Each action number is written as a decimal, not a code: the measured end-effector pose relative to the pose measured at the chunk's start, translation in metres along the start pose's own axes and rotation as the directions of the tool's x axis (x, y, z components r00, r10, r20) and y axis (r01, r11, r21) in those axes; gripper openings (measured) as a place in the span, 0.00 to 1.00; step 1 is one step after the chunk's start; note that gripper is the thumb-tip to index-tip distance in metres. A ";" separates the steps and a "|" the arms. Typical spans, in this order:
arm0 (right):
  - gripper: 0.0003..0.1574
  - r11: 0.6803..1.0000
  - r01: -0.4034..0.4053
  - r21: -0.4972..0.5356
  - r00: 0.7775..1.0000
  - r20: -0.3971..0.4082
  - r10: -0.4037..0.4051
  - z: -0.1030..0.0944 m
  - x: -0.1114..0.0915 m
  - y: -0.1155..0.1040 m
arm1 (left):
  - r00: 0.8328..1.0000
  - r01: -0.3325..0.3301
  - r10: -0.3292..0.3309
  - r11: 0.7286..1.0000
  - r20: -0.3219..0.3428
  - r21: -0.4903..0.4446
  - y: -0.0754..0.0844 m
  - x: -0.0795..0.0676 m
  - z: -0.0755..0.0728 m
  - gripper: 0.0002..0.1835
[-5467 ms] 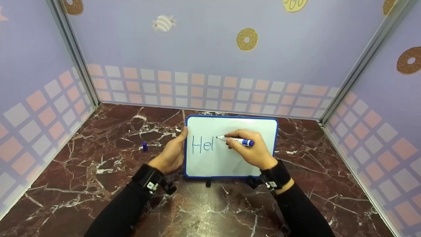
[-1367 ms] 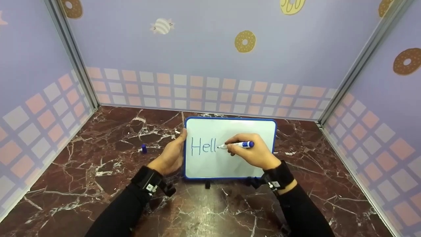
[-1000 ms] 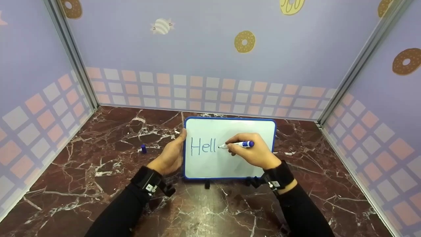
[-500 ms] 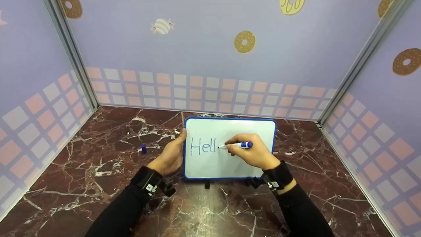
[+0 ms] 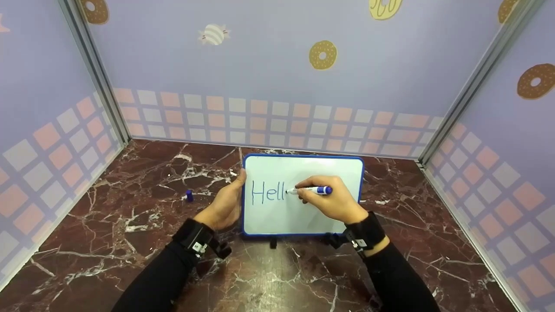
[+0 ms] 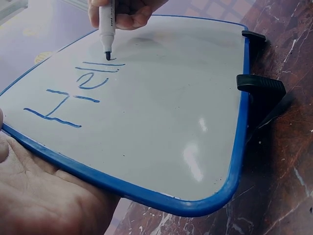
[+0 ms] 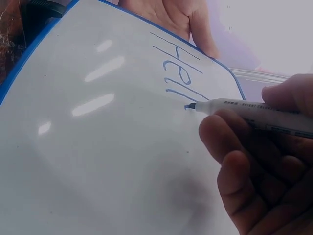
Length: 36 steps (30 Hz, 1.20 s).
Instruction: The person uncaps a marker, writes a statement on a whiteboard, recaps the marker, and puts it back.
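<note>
A small whiteboard [image 5: 303, 221] with a blue frame stands tilted back on the table, with "Hell" written on it in blue. My left hand [image 5: 223, 203] grips its left side, thumb at the edge; the other fingers are hidden behind the board. In my right hand [image 5: 336, 199] a white marker with a blue end [image 5: 324, 190] is pinched between thumb and fingers. The dark marker tip [image 7: 192, 105] is at the board, on a short curved stroke just after the last "l". Left of the left hand, the blue marker cap [image 5: 189, 196] is on the table.
Black clip-like feet [image 6: 261, 85] jut from the board's lower edge. The dark red marbled table [image 5: 143, 242] is bounded by a patterned back wall [image 5: 269, 65] and side walls. Each wrist wears a black strap with a camera.
Over several seconds the right hand has added a second "l" to "Hel". Within the last half second the marker tip shifts slightly up and left, beginning a short stroke. The left hand keeps its grip.
</note>
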State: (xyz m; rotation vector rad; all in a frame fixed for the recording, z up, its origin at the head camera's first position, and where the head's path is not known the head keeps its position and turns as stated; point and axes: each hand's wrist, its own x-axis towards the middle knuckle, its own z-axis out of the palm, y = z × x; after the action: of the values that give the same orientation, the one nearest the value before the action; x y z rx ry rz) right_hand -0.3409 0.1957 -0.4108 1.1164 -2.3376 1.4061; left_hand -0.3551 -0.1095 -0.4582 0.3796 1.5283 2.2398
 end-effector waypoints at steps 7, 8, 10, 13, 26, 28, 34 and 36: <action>0.07 1.000 0.017 0.012 1.000 -0.017 -0.017 0.000 0.000 0.000 | 1.000 0.001 -0.001 1.000 -0.015 -0.008 0.000 0.000 0.001 0.42; 0.07 1.000 0.017 0.013 1.000 -0.019 -0.017 0.000 0.000 0.000 | 1.000 0.000 0.000 1.000 -0.015 -0.009 -0.001 0.000 0.001 0.43; 0.07 1.000 0.016 0.012 1.000 -0.025 -0.015 0.000 0.000 0.000 | 1.000 -0.004 0.004 1.000 -0.017 -0.014 0.000 0.000 0.001 0.42; 0.07 1.000 0.016 0.016 0.999 -0.039 -0.015 0.000 0.000 0.000 | 1.000 -0.007 0.007 1.000 -0.013 -0.020 -0.001 0.000 0.001 0.42; 0.07 1.000 0.003 -0.002 0.998 -0.059 -0.003 -0.004 0.001 -0.002 | 1.000 -0.009 0.009 1.000 0.003 -0.026 -0.001 0.001 0.000 0.41; 0.07 1.000 -0.002 -0.003 0.998 -0.060 0.002 -0.004 0.001 -0.002 | 1.000 -0.011 0.011 0.999 0.002 -0.031 -0.001 0.001 0.001 0.41; 0.07 1.000 -0.023 -0.010 0.997 -0.069 0.022 -0.005 0.001 -0.003 | 1.000 -0.022 0.022 0.999 0.013 -0.044 -0.001 0.001 0.000 0.41; 0.06 0.999 -0.031 -0.017 0.997 -0.074 0.029 -0.005 0.000 -0.003 | 1.000 -0.023 0.024 0.999 0.017 -0.047 -0.001 0.001 0.000 0.41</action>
State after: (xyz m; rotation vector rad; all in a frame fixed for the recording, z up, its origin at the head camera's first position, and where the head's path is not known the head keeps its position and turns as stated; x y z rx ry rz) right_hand -0.3406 0.1991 -0.4060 1.0104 -2.3204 1.4083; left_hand -0.3554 -0.1085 -0.4593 0.4040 1.4669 2.2799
